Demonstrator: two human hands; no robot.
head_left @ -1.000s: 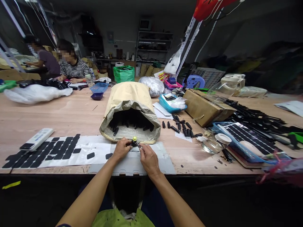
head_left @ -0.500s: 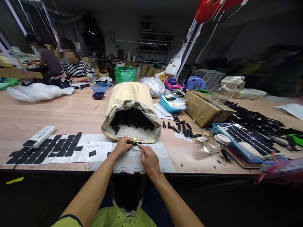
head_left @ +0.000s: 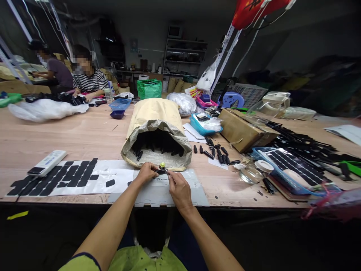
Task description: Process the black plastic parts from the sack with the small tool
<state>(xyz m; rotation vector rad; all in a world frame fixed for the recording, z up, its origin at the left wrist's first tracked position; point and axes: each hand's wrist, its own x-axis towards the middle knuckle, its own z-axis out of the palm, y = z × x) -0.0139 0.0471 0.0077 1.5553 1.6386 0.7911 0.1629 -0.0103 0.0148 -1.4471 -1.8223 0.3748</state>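
Observation:
My left hand [head_left: 148, 172] pinches a small black part [head_left: 160, 171] low in front of an open sack. In my right hand [head_left: 179, 188] is a thin tool [head_left: 166, 171], its tip meeting the black part. A small yellow-green round piece [head_left: 162, 165] shows just above the part. Both hands are over a grey sheet [head_left: 180, 188] at the table's front edge. The cream sack [head_left: 158, 111] lies with its mouth towards me, several black pieces [head_left: 139, 155] inside. What the fingertips cover is hidden.
Black pads on a white sheet [head_left: 120, 173] and a white power strip [head_left: 52, 162] lie left. To the right are loose black pieces [head_left: 220, 158], a glass jar [head_left: 250, 174], a cardboard box [head_left: 244, 130] and a blue tray [head_left: 290, 180]. Two people sit far left.
The yellow-green piece and my right hand have shifted slightly right. My left hand keeps its place and grip. The person in stripes has raised their head and moved a hand.

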